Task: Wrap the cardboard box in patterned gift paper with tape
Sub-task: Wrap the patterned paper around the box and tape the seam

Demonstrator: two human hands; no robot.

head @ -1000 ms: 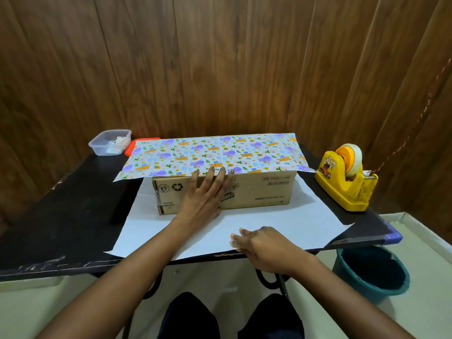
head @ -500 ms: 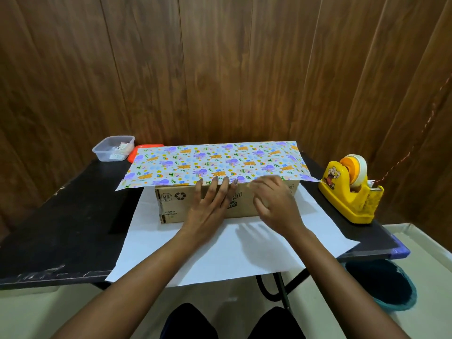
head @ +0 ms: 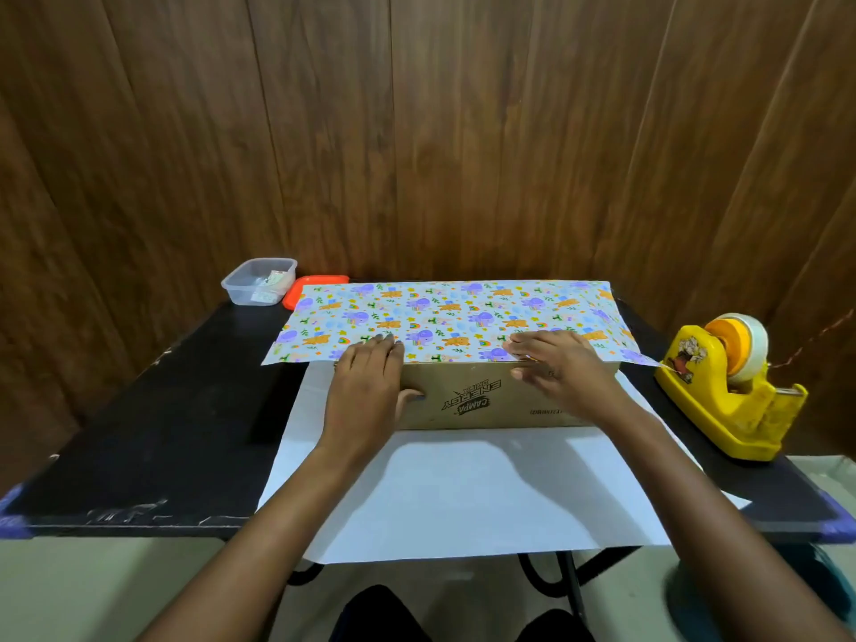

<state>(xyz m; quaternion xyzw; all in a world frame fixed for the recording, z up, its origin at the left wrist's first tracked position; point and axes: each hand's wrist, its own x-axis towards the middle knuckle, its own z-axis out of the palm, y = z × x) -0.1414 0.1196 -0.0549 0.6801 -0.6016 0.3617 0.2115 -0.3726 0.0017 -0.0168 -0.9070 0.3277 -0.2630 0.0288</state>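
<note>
Head view has my left hand (head: 366, 386) and right hand (head: 565, 368) flat, fingers straight, pressing the patterned gift paper (head: 454, 312) onto the brown cardboard box (head: 472, 400) on the black table (head: 162, 433), so I judge I'm creasing the first flap; next it needs tape from the yellow tape dispenser (head: 722, 391).

Even, bright light is cast from above. Soft shadows are thrown onto the paper (head: 463, 498) below the left hand (head: 366, 391) and right hand (head: 567, 377). The wall panels (head: 463, 132) beyond them are bowed by the lens

One head-worn view
The table (head: 139, 433) is viewed closely from above its near edge, forward and down, toward the wall (head: 463, 132).
</note>
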